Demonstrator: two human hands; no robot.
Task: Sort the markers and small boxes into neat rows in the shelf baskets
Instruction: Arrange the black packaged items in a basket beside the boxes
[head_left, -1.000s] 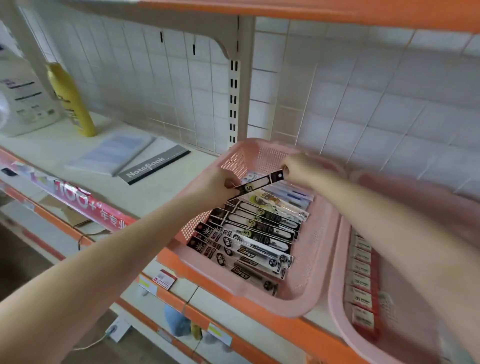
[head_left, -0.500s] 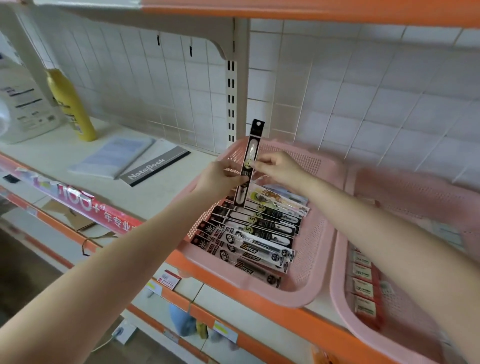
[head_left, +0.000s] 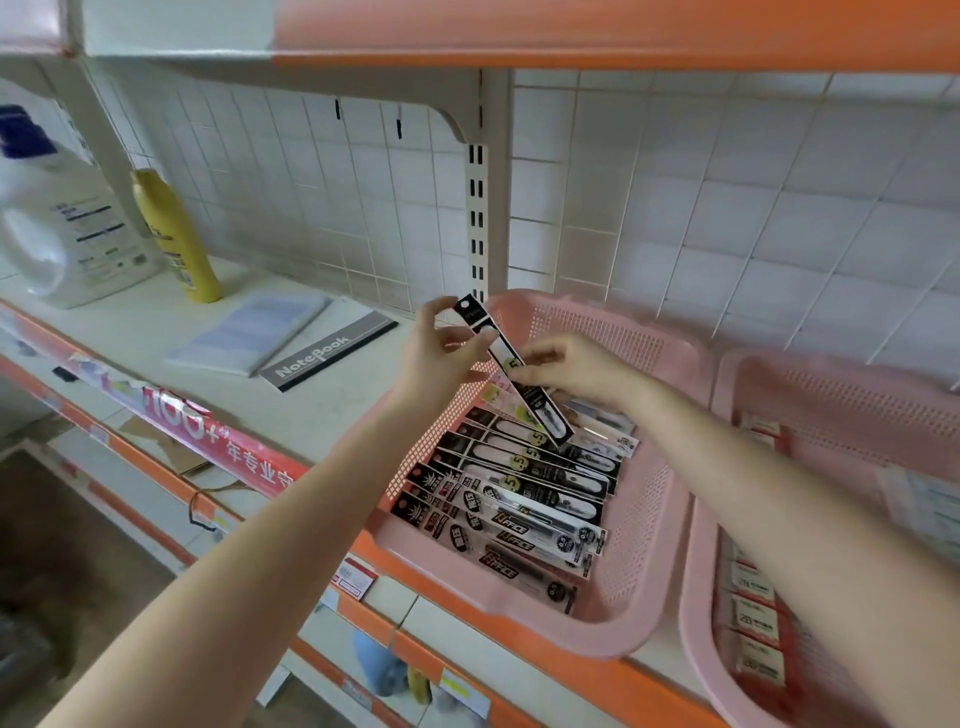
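Note:
A pink mesh basket (head_left: 670, 530) sits on the shelf and holds a row of several long black-and-white marker packs (head_left: 524, 483) lying side by side. One black marker pack (head_left: 511, 366) is held tilted above the basket's far left corner, its top end up and to the left. My left hand (head_left: 441, 358) pinches its upper end and my right hand (head_left: 576, 369) grips its middle. A second pink basket (head_left: 696, 623) at the right holds a row of small white boxes (head_left: 756, 621); my right forearm hides part of it.
On the shelf to the left lie a grey notebook (head_left: 327, 353) and a pale booklet (head_left: 254, 332), with a yellow bottle (head_left: 174, 239) and a white jug (head_left: 62, 228) behind them. An upper orange shelf (head_left: 623, 31) hangs overhead. The orange shelf edge (head_left: 519, 660) runs below the baskets.
The held marker pack was lifted from the basket, stood upright half a second ago, and now tilts with its lower end over the row. Both hands stay on it.

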